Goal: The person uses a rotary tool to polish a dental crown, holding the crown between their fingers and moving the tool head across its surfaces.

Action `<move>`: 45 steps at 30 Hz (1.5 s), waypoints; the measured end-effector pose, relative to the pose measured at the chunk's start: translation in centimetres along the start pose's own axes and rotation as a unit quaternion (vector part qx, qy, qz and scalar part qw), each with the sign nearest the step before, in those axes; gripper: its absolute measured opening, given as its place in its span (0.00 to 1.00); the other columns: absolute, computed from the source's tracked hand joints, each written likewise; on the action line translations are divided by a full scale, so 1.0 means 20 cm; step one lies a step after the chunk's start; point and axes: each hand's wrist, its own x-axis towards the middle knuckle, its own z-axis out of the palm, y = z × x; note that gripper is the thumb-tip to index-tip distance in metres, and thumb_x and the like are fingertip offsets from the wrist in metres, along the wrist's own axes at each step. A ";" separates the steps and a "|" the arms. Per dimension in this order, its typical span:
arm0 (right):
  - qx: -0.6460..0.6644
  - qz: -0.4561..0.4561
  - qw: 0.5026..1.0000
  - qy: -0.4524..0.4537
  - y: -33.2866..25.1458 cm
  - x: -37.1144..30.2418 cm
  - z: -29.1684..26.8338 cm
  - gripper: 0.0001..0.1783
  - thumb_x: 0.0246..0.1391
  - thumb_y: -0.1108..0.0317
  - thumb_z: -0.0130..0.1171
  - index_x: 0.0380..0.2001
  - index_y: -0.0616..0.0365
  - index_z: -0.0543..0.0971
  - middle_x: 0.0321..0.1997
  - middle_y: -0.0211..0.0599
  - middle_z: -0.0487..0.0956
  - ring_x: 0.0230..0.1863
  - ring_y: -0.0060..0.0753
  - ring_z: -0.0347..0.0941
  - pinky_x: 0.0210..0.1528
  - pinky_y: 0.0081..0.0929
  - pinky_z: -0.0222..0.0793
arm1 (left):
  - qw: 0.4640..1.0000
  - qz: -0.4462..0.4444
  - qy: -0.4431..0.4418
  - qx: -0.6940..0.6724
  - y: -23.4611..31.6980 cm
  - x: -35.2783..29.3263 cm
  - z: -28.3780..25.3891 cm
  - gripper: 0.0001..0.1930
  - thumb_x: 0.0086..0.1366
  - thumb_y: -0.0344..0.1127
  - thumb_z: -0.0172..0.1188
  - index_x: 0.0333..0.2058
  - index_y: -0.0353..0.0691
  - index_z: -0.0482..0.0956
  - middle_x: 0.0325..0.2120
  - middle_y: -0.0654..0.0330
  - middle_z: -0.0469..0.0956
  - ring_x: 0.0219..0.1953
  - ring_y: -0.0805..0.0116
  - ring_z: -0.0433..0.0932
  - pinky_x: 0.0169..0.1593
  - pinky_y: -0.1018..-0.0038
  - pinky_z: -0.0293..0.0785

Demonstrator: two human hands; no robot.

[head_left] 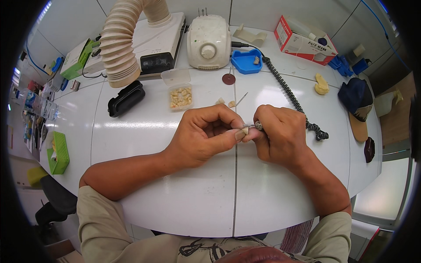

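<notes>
Over the middle of the white table, my left hand pinches a small cream tooth-like piece between thumb and fingertips. My right hand is closed round a rotary handpiece, most of it hidden in the fist. Its thin metal tip points left and meets or nearly meets the piece; contact is too small to tell. The two hands touch or almost touch at the fingertips. Just beyond them lie small cream-pink pieces and a thin metal bur.
A clear box of tooth-like pieces, a black case and a ribbed hose stand far left. Behind are a white control unit and blue tray. A coiled cord runs right, near a cap.
</notes>
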 end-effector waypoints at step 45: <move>-0.007 0.004 1.000 -0.007 0.00 0.00 0.00 0.27 0.61 0.48 0.72 0.25 0.53 0.68 0.18 0.32 0.69 0.16 0.40 0.69 0.19 0.37 0.60 | 1.000 -0.003 0.024 -0.013 -0.01 0.00 0.01 0.04 0.76 0.26 0.66 0.45 0.32 0.82 0.43 0.62 0.85 0.48 0.81 0.84 0.49 0.81 0.79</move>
